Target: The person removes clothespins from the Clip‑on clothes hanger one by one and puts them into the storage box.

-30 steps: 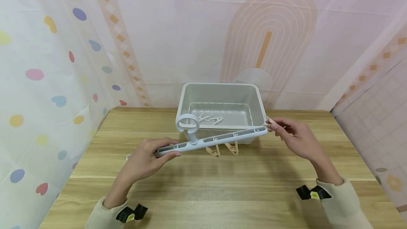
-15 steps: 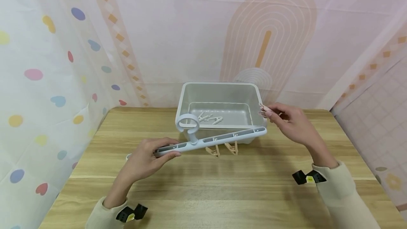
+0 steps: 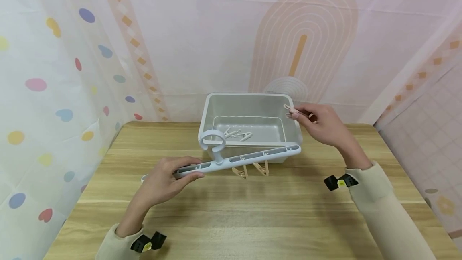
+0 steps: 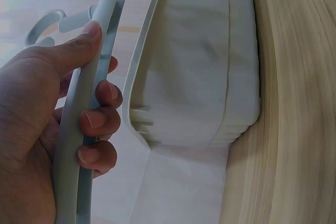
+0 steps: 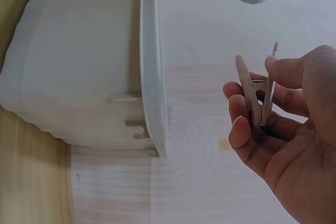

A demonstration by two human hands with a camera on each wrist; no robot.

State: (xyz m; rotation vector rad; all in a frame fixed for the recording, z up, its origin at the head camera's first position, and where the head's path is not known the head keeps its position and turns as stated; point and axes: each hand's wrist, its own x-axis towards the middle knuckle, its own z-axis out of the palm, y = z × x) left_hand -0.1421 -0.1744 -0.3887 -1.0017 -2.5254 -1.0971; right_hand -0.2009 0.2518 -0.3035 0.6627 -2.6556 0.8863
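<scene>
My left hand (image 3: pixel 167 181) grips the left arm of a light blue clothes hanger (image 3: pixel 252 157). The hanger is held in front of the bin, with its hook turned up. Two beige clips hang under its right half, one clip (image 3: pixel 240 171) beside another clip (image 3: pixel 262 168). By the bin's right rim my right hand (image 3: pixel 322 124) pinches a pale clip between thumb and fingers; in the right wrist view this clip (image 5: pixel 252 90) is plainly seen, apart from the hanger. Inside the grey bin (image 3: pixel 249 95) lie loose white clips (image 3: pixel 246 136).
The bin stands on a wooden table (image 3: pixel 231 220), near the table's back edge. Behind it hangs a patterned cloth (image 3: pixel 209 43), and a dotted cloth (image 3: pixel 47 143) closes off the left side.
My right hand has moved away from the hanger's right tip, up and left to the bin's right rim, with the clip still pinched. My left hand and the hanger have hardly moved.
</scene>
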